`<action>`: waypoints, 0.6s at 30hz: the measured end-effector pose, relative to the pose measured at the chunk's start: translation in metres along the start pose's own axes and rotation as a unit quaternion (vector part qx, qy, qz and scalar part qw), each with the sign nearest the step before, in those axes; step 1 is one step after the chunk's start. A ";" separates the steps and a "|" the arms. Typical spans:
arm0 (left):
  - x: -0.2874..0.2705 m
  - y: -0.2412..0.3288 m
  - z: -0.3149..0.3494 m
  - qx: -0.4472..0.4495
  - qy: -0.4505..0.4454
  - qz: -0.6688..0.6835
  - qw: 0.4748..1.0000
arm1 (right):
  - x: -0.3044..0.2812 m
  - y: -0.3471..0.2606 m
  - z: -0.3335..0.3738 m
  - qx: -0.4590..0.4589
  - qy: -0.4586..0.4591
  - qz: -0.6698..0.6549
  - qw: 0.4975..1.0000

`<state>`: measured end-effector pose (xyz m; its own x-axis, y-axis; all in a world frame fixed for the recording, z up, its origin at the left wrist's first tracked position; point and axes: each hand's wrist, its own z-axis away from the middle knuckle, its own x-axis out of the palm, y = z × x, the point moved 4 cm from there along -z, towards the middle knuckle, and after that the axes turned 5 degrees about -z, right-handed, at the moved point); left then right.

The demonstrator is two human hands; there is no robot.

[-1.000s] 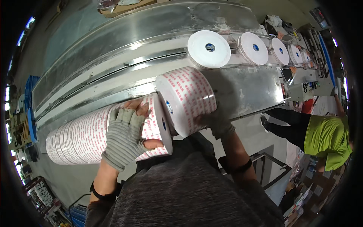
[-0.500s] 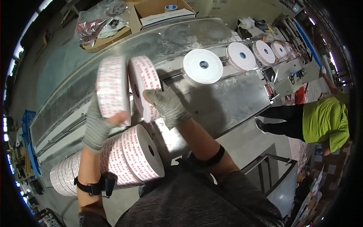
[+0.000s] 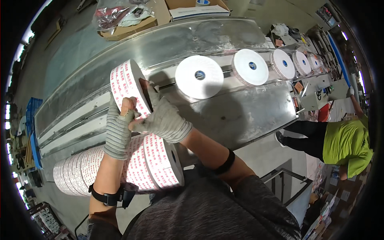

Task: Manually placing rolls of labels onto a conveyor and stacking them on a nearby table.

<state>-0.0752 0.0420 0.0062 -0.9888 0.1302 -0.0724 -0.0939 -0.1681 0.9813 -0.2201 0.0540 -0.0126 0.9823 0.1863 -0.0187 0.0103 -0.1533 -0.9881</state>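
Note:
My left hand (image 3: 119,130), in a grey fingerless glove, is closed around the lower left of a thick white tape roll (image 3: 127,84) with red print, held on edge above the metal bench. My right hand (image 3: 166,118), gloved alike, has its fingers at the roll's flat side; its thumb reaches toward my left thumb. Part of the right fingers is hidden by the roll. Just right of my hands, a white roll (image 3: 188,86) lies flat on the bench track. Below my wrists is a row of similar printed rolls (image 3: 162,168) standing side by side on edge.
More flat rolls (image 3: 260,74) line the track toward the far right. The metal bench (image 3: 256,108) runs across the view. Behind it are a cardboard box (image 3: 164,14) and a plastic bag (image 3: 110,18). A person in a green shirt (image 3: 346,140) stands at right, near a metal frame (image 3: 280,172).
Two rolls were between my hands; now one is. A roll lies flat nearest me on the track, and the other flat rolls sit farther right. My right hand has moved closer to my left.

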 end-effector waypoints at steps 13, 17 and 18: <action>-0.066 0.010 0.022 -0.017 0.069 0.101 0.992 | 0.008 0.052 -0.027 0.028 -0.120 0.449 0.885; 0.004 0.037 0.048 0.005 -0.066 0.087 0.994 | 0.029 -0.017 0.013 -0.225 -0.153 0.372 0.888; 0.013 0.041 0.057 0.049 -0.082 0.101 0.990 | 0.021 -0.023 0.027 -0.143 -0.091 0.259 0.951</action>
<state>-0.0849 0.0924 0.0558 -0.9537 0.2610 0.1497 0.1240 -0.1125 0.9859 -0.2043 0.0881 0.0056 0.8213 0.1744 -0.5431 -0.3904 -0.5223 -0.7581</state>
